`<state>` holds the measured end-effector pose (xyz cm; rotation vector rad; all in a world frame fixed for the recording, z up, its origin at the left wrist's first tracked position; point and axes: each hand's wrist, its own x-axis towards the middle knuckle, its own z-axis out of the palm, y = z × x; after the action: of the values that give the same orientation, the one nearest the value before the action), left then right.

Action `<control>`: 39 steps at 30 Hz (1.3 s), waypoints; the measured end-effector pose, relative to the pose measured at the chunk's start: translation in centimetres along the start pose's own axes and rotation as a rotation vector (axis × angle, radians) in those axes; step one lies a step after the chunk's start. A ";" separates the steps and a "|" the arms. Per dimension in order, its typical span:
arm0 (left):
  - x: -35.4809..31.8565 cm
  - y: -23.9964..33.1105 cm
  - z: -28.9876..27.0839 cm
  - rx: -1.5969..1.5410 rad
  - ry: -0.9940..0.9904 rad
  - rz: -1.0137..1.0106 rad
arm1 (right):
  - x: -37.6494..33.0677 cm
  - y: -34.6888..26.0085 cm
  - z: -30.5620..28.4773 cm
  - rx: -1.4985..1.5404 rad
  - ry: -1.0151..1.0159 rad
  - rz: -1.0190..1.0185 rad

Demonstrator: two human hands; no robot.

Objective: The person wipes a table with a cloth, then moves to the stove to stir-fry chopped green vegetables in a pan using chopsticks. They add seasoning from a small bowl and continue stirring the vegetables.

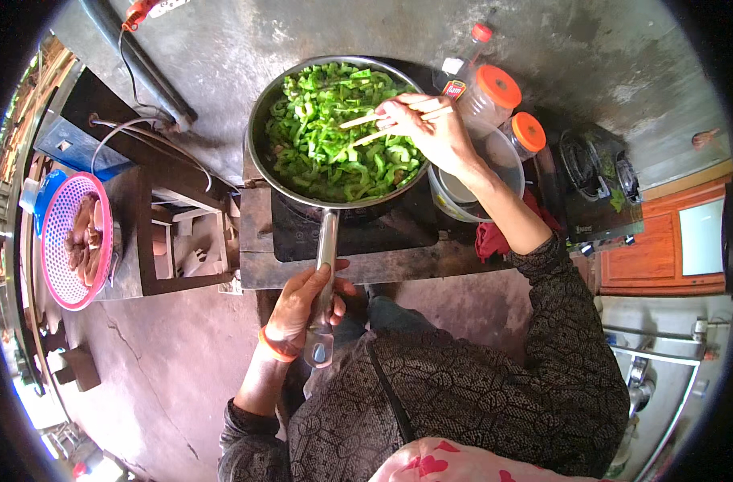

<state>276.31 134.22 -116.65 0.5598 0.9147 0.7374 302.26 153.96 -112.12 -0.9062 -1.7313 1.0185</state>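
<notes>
a wide steel pan [264, 120] heaped with chopped green vegetables [334, 132] sits on a dark cooktop [382, 229] on the low surface [431, 261]. the left hand [302, 309] has its grip wrapped around the pan handle [325, 273]. the right hand [431, 124] pinches wooden chopsticks [362, 122] over the greens, beside orange-lidded jars [495, 92].

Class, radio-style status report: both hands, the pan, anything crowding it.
Left hand grips pan handle. Right hand holds chopsticks over greens. Orange-lidded jars crowd pan's right.
</notes>
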 end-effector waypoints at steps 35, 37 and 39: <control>-5.0 -5.0 1.9 -0.256 0.008 -0.058 | 0.6 3.1 -2.1 -0.235 -0.028 -0.209; -4.9 -5.2 1.9 -0.293 0.000 -0.055 | -1.5 1.9 -3.0 -0.265 -0.180 -0.126; -4.9 -5.3 1.9 -0.289 0.020 -0.050 | -2.4 0.2 -3.2 -0.310 -0.221 -0.041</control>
<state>277.70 126.91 -116.99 0.2738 0.8193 0.8146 306.01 152.67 -112.29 -0.9740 -2.1265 0.8620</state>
